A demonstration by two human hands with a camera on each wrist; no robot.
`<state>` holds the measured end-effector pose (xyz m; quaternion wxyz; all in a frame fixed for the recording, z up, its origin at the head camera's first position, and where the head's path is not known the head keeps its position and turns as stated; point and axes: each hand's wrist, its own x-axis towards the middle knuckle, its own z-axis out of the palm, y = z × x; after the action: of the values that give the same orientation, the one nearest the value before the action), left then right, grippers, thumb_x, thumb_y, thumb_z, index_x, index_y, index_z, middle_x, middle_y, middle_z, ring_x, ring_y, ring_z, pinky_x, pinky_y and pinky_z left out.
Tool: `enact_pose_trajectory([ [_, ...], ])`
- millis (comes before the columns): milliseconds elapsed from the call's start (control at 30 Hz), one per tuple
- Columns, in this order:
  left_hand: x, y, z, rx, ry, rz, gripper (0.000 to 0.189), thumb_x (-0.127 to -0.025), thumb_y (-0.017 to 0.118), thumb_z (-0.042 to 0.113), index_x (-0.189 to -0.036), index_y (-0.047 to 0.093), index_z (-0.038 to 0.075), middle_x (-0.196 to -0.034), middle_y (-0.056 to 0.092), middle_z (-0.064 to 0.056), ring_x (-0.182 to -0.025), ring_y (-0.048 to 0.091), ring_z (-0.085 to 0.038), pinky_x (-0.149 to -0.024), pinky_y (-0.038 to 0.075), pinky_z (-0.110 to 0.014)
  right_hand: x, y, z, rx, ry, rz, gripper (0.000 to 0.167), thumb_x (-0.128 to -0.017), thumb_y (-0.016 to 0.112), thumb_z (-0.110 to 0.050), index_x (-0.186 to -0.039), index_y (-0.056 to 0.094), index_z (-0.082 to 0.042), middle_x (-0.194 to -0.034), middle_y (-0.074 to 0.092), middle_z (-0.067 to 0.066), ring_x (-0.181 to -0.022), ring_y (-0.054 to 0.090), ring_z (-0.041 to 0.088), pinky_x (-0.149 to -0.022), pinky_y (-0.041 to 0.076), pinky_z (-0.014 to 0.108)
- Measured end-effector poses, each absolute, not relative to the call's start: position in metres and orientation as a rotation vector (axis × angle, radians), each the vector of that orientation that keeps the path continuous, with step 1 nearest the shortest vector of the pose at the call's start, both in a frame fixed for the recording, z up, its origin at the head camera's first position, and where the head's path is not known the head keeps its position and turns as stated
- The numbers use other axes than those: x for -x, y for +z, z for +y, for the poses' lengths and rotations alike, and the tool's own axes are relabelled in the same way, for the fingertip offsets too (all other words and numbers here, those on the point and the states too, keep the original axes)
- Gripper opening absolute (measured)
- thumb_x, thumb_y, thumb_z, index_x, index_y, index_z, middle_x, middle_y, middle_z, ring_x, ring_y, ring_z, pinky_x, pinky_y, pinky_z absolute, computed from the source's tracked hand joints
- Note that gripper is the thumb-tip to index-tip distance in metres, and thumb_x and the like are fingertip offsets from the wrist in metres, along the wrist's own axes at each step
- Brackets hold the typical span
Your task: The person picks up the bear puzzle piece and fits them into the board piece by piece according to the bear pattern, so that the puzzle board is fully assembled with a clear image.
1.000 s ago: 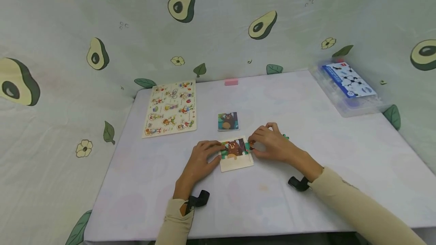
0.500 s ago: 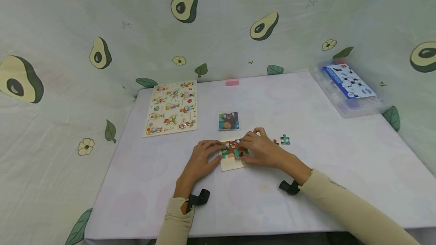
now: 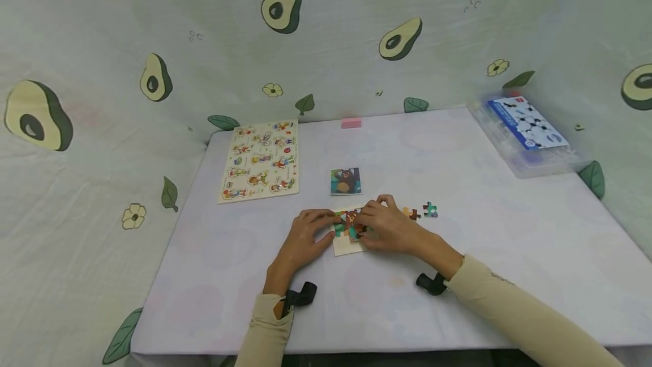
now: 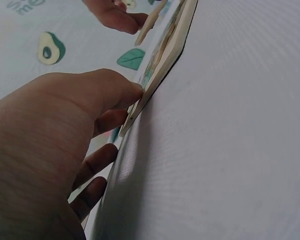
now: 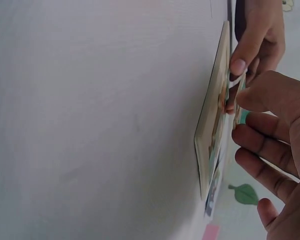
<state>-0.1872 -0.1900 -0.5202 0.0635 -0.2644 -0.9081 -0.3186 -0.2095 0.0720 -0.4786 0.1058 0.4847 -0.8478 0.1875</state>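
Observation:
A small wooden jigsaw tray (image 3: 348, 246) with a bear picture lies on the white table. My left hand (image 3: 300, 242) holds its left edge, thumb (image 4: 127, 92) at the near corner and index finger farther up. Over the tray, my right hand (image 3: 389, 230) pinches a jigsaw piece (image 5: 238, 102) between thumb and fingers. That piece is tilted and raised above the tray in both wrist views. The right hand hides the tray's right side. Beyond that hand lie a brown-orange jigsaw piece (image 3: 411, 213) and a green one (image 3: 430, 210).
Behind the tray lies a square bear picture card (image 3: 346, 182). A wooden board with several figures (image 3: 260, 163) is at the back left. A pink block (image 3: 351, 123) sits at the far edge, and a clear plastic box (image 3: 524, 166) with a blue-and-white cover (image 3: 530, 123) at the back right.
My right hand has moved left from beside the tray to over it, carrying the jigsaw piece, which uncovers the loose pieces on the right. My left hand stays at the tray's left edge.

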Motion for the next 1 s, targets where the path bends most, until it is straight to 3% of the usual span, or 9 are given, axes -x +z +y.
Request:
enact_pose_trajectory([
  [1000,0.187,-0.519,-0.189,0.793,-0.941,-2.756,0.033,-0.096,0.068,0.025,-0.129,0.069,0.021,-0.134,0.059,0.002,-0.126,0.047,-0.025,-0.099,0.039,-0.052,0.203,-0.487,0.049,-1.502,0.455,-2.456,0.019,-0.083,0.079,-0.025,-0.099,0.071,-0.019,-0.098,0.067,-0.008,-0.102,0.057,0.017,-0.093,0.034,0.051],
])
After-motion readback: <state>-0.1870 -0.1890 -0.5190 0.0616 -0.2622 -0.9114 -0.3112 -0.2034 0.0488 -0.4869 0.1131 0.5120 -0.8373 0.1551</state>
